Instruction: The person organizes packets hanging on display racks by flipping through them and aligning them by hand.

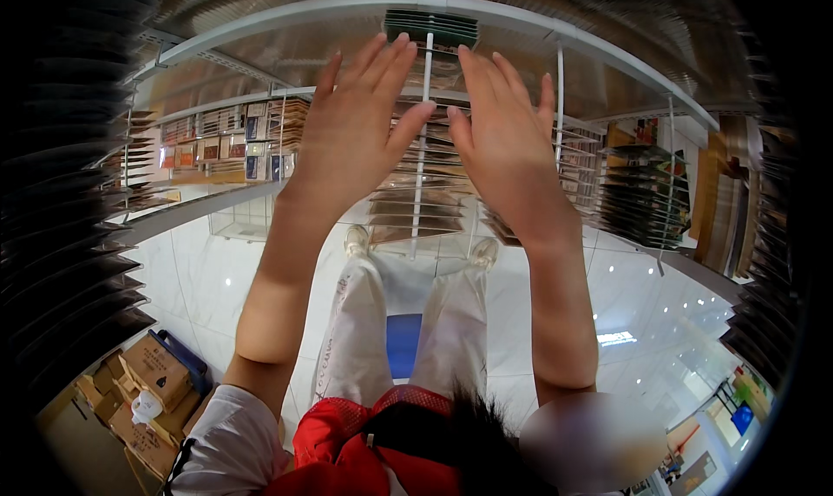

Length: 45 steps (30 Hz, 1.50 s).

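Note:
Both my arms reach forward over a white display rack. My left hand [355, 122], back upward, has its fingers spread and nothing in it. My right hand [504, 128] mirrors it, also holding nothing. Between the two thumbs runs a white hanging rod [427, 66]. Dark green flat packets [431, 26] hang in a stack at its top end, just beyond the fingertips. Whether any finger touches them I cannot tell. Beneath my hands, flat packets in clear sleeves [416, 219] hang in a column.
A white rail [280, 17] curves across the rack's top. Several dark packets [641, 196] hang at the right, and small boxed goods [221, 146] fill a shelf at the left. Cardboard boxes [153, 369] stand on the floor behind left. A blue seat [403, 343] shows between my legs.

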Tool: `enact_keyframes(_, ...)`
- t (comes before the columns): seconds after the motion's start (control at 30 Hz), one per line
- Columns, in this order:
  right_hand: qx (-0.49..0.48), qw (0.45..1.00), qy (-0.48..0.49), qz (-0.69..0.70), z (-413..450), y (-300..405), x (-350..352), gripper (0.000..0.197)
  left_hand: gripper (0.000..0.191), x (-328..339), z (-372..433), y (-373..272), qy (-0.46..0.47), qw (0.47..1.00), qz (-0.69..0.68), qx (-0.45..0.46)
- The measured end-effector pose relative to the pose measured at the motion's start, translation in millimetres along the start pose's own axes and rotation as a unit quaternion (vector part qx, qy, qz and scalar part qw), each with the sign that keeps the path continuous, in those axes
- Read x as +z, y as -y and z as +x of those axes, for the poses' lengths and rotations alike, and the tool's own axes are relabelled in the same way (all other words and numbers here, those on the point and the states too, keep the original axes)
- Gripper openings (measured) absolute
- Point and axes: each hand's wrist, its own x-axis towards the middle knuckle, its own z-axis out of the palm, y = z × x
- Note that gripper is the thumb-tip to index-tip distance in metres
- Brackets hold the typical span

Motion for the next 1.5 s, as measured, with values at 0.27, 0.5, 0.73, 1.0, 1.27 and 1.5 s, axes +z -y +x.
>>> enact_keyframes(0.27,0.006,1.000,0.030,-0.004,-20,10,-11,0.058,0.056,-7,-32,-13,0.040,0.998,-0.034,-0.017)
enact_keyframes(0.5,0.055,0.995,0.070,0.054,-29,18,-21,0.062,0.059,-14,-40,-16,0.010,0.995,-0.093,-0.026)
enact_keyframes(0.73,0.053,0.991,0.085,0.085,-44,15,-34,0.063,0.058,-20,-62,-1,-0.029,0.994,-0.100,-0.043)
enact_keyframes(1.0,0.047,0.993,0.075,0.078,-43,15,-30,0.062,0.056,-17,-57,-2,-0.038,0.992,-0.119,-0.033)
enact_keyframes(1.27,0.035,0.995,0.074,0.058,-45,18,-33,0.053,0.041,-22,-58,-5,-0.093,0.986,-0.141,0.005)
enact_keyframes(1.5,0.013,0.995,0.089,0.040,-65,18,-37,0.039,0.029,-19,-86,-11,-0.059,0.990,-0.126,-0.004)
